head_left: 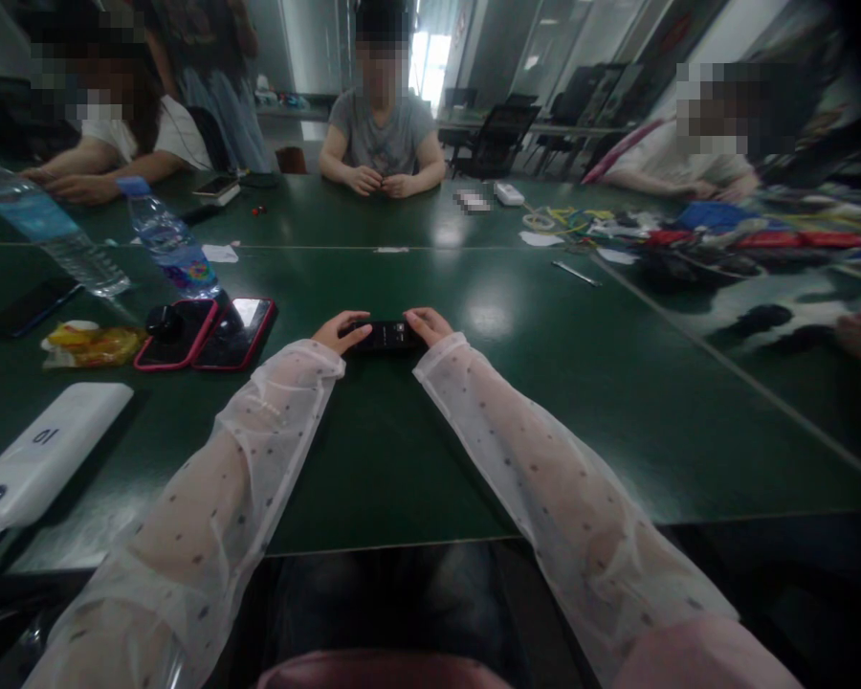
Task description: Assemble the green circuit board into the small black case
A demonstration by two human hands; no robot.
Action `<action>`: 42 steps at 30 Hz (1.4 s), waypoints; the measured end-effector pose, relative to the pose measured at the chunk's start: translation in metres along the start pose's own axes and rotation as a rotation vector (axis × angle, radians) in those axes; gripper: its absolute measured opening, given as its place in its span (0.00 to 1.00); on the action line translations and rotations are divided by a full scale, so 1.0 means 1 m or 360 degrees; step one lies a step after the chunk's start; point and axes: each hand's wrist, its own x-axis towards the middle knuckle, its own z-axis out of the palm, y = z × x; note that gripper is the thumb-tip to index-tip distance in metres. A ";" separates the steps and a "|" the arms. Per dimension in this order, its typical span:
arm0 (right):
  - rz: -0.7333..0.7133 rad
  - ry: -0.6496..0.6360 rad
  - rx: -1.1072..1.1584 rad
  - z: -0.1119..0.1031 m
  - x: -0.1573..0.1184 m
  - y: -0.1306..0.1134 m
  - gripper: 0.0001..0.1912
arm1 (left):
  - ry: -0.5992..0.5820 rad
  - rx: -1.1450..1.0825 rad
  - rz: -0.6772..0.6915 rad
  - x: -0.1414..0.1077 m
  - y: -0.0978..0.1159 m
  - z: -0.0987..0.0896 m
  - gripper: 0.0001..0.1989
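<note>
A small black device (pixel 382 335), its dark face showing a few light marks, is held level between both hands over the green table (pixel 373 459). My left hand (pixel 341 331) grips its left end, with the thumb along the front. At the right end, my right hand (pixel 429 326) has its fingers closed on the edge. Sheer dotted sleeves cover both forearms. Left of my left hand lie a phone in a pink case (pixel 235 333) and a second pink case (pixel 179 335) with a black round object (pixel 161 322) on it.
Two water bottles (pixel 168 239) (pixel 50 225), a yellow packet (pixel 92 344) and a white power bank (pixel 50 455) are on the left. Cables and tools (pixel 717 234) are heaped at the right, near a pen (pixel 576 274). Several people sit around the table.
</note>
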 end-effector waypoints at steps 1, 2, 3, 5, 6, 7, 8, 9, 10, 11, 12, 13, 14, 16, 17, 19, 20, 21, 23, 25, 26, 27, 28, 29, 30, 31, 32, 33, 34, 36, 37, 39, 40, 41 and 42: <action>0.0011 -0.0015 0.0010 -0.001 0.001 0.001 0.30 | -0.0006 0.0006 -0.0009 -0.001 0.002 0.000 0.41; 0.0020 -0.0020 0.0026 -0.001 0.002 0.001 0.31 | -0.0009 0.0008 -0.0024 -0.002 0.004 0.000 0.42; 0.0025 -0.0025 0.0044 -0.001 0.003 0.002 0.32 | -0.0012 0.0004 -0.0035 -0.002 0.005 0.001 0.42; 0.0026 -0.0025 0.0081 0.000 0.003 0.002 0.32 | -0.0013 -0.0007 -0.0039 -0.003 0.006 0.001 0.43; 0.0030 -0.0024 0.0099 0.001 0.002 0.002 0.32 | -0.0013 -0.0009 -0.0034 -0.003 0.005 0.001 0.43; 0.0034 -0.0021 0.0116 0.002 0.002 0.001 0.32 | -0.0012 -0.0007 -0.0027 -0.002 0.004 0.001 0.43; 0.0039 -0.0023 0.0128 0.002 0.001 0.000 0.32 | -0.0008 -0.0004 -0.0019 -0.002 0.003 0.001 0.42; 0.0040 -0.0032 0.0134 0.003 0.001 -0.001 0.31 | -0.0002 0.0001 -0.0013 -0.002 0.002 0.001 0.42; 0.0035 -0.0037 0.0131 0.003 0.000 -0.002 0.31 | 0.0008 0.0005 -0.0007 -0.001 0.001 0.001 0.41; 0.0024 -0.0040 0.0118 0.003 0.000 -0.003 0.30 | 0.0017 0.0008 -0.0001 -0.002 0.001 0.001 0.41; 0.0006 -0.0040 0.0096 0.003 -0.001 -0.003 0.30 | 0.0017 0.0014 0.0005 -0.002 0.001 0.001 0.41; -0.0012 -0.0040 0.0065 0.002 -0.001 -0.004 0.29 | 0.0007 0.0026 0.0014 -0.002 0.001 0.000 0.42; -0.0026 -0.0032 0.0030 0.002 0.000 -0.004 0.29 | -0.0009 0.0041 0.0028 -0.003 0.002 0.000 0.42; -0.0040 -0.0016 -0.0037 0.003 0.000 -0.005 0.30 | -0.0035 0.0084 0.0063 -0.005 0.003 -0.001 0.44; -0.0045 -0.0014 -0.0064 0.004 0.000 -0.005 0.30 | -0.0041 0.0109 0.0090 -0.005 0.003 -0.001 0.44; -0.0061 0.0020 -0.0101 0.007 0.000 -0.005 0.31 | -0.0052 0.0160 0.0147 -0.006 0.003 -0.001 0.46; -0.0076 0.0039 -0.0118 0.008 0.000 -0.006 0.32 | -0.0059 0.0193 0.0167 -0.006 0.002 -0.001 0.46; -0.0091 0.0064 -0.0136 0.010 -0.001 -0.006 0.33 | -0.0061 0.0235 0.0183 -0.005 0.000 -0.001 0.47; -0.0112 0.0107 -0.0176 0.012 0.000 -0.005 0.33 | -0.0044 0.0342 0.0194 -0.002 -0.006 -0.001 0.47; -0.0109 0.0100 -0.0254 0.012 0.001 -0.002 0.33 | -0.0038 0.0429 0.0190 0.002 -0.013 -0.002 0.49; -0.0101 0.0106 -0.0316 0.011 0.002 0.000 0.32 | -0.0047 0.0443 0.0193 0.005 -0.016 -0.002 0.49; -0.0094 0.0127 -0.0395 0.011 0.003 0.002 0.30 | -0.0060 0.0442 0.0190 0.007 -0.020 -0.002 0.48; -0.0090 0.0158 -0.0486 0.010 0.005 0.004 0.29 | -0.0046 0.0427 0.0183 0.009 -0.024 -0.003 0.46; -0.0095 0.0200 -0.0574 0.009 0.006 0.005 0.28 | -0.0023 0.0417 0.0176 0.011 -0.027 -0.003 0.45; -0.0106 0.0231 -0.0652 0.009 0.006 0.007 0.27 | 0.0007 0.0413 0.0165 0.013 -0.030 -0.003 0.43; -0.0116 0.0238 -0.0712 0.009 0.007 0.007 0.27 | 0.0036 0.0406 0.0154 0.014 -0.032 -0.003 0.43; -0.0123 0.0234 -0.0750 0.009 0.007 0.008 0.26 | 0.0058 0.0403 0.0140 0.014 -0.034 -0.003 0.43; -0.0131 0.0218 -0.0766 0.009 0.006 0.008 0.26 | 0.0068 0.0400 0.0126 0.014 -0.035 -0.003 0.44; -0.0139 0.0205 -0.0765 0.009 0.005 0.007 0.26 | 0.0066 0.0397 0.0115 0.014 -0.036 -0.003 0.44; -0.0169 0.0218 -0.0733 0.010 0.002 0.006 0.27 | 0.0042 0.0391 0.0100 0.014 -0.035 -0.004 0.44; -0.0202 0.0233 -0.0711 0.011 0.000 0.005 0.28 | 0.0034 0.0382 0.0104 0.014 -0.035 -0.004 0.44; -0.0308 0.0242 -0.0689 0.013 -0.004 0.004 0.28 | 0.0037 0.0351 0.0127 0.014 -0.034 -0.004 0.43; -0.0374 0.0240 -0.0706 0.014 -0.006 0.004 0.29 | 0.0047 0.0334 0.0138 0.014 -0.033 -0.004 0.42; -0.0450 0.0229 -0.0743 0.014 -0.007 0.004 0.30 | 0.0058 0.0323 0.0145 0.015 -0.032 -0.004 0.41; -0.0523 0.0214 -0.0800 0.015 -0.007 0.004 0.31 | 0.0068 0.0321 0.0146 0.015 -0.032 -0.004 0.40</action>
